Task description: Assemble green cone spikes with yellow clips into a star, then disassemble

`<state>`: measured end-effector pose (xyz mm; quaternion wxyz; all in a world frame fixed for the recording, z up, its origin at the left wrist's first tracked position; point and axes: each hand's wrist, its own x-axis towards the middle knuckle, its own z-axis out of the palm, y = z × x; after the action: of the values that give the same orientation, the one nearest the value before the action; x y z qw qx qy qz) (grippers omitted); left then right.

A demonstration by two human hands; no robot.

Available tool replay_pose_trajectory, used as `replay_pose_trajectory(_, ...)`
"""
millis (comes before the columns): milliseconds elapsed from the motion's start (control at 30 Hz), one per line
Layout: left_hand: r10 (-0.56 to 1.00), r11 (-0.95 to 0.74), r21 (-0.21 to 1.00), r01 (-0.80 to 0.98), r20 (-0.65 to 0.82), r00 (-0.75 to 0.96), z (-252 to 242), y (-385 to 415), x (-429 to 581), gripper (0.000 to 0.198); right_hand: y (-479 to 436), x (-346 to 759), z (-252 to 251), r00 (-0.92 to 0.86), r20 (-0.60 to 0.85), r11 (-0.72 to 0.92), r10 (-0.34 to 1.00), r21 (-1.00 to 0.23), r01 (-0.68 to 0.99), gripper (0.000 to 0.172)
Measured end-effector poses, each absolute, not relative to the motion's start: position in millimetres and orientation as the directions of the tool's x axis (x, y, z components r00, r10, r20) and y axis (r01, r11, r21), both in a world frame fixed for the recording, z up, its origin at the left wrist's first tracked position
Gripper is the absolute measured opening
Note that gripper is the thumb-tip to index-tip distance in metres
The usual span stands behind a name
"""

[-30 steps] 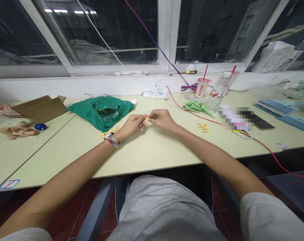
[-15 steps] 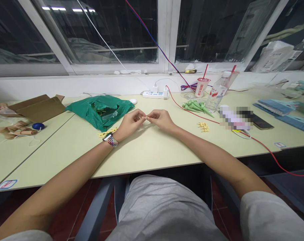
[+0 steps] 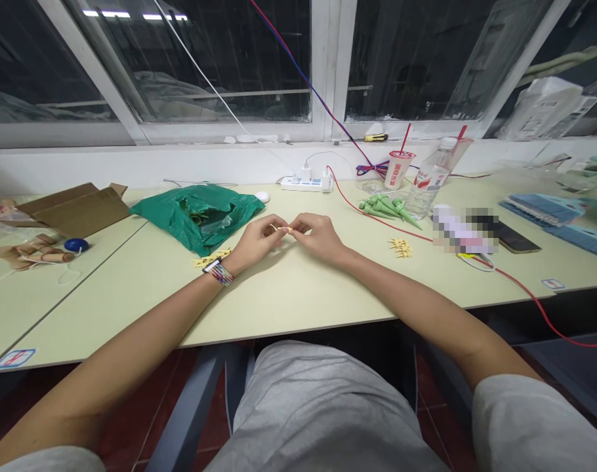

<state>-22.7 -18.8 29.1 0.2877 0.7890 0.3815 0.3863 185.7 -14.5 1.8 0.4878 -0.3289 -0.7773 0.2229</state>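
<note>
My left hand (image 3: 259, 239) and my right hand (image 3: 319, 237) meet fingertip to fingertip above the table. Between them they pinch a small yellow piece (image 3: 287, 229), mostly covered by the fingers, so its full shape is hidden. A pile of yellow spiky pieces (image 3: 212, 257) lies beside my left wrist, partly behind it. To the right of my right hand sits a small cluster of similar yellow pieces (image 3: 401, 248). The torn green plastic bag (image 3: 163, 213) is just left of my left hand, with thin green things showing through its opening.
Green cone-shaped pieces (image 3: 384, 207) lie beside a water bottle (image 3: 424, 187) and a drink cup (image 3: 398, 172). A red cable (image 3: 529, 295) crosses the right side. A power strip (image 3: 306, 184) stands at the back. Leftward are a cardboard box (image 3: 77, 210) and wooden toys (image 3: 30, 252).
Both hands stay in almost the same place, still pinching. A little more of the yellow piece shows between the fingertips. The camera view has shifted slightly.
</note>
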Motion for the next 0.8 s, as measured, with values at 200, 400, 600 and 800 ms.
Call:
replay_pose_trajectory(200,0.842,-0.495,0.779,0.385,0.319,0.436,27.0,-16.9,-23.9,0.053,-12.3,187.1,1.3,-0.298,0.633,0.7,0.714,-0.648,0.3,0.013)
replay_pose_trajectory(400,0.838,-0.503,0.821,0.271,0.387,0.384,23.3,-15.3,-23.2,0.031,-11.9,187.5,1.0,-0.292,0.618,0.684,0.73,-0.665,0.3,0.011)
replay_pose_trajectory(600,0.85,-0.476,0.827,0.299,0.345,0.398,26.2,-14.7,-25.3,0.029,-10.8,188.1,-0.2,-0.293,0.601,0.668,0.744,-0.69,0.279,0.01)
replay_pose_trajectory(800,0.864,-0.474,0.791,0.385,0.335,0.376,29.8,-15.7,-24.9,0.035,-11.6,188.3,0.3,-0.319,0.605,0.684,0.729,-0.662,0.308,0.008)
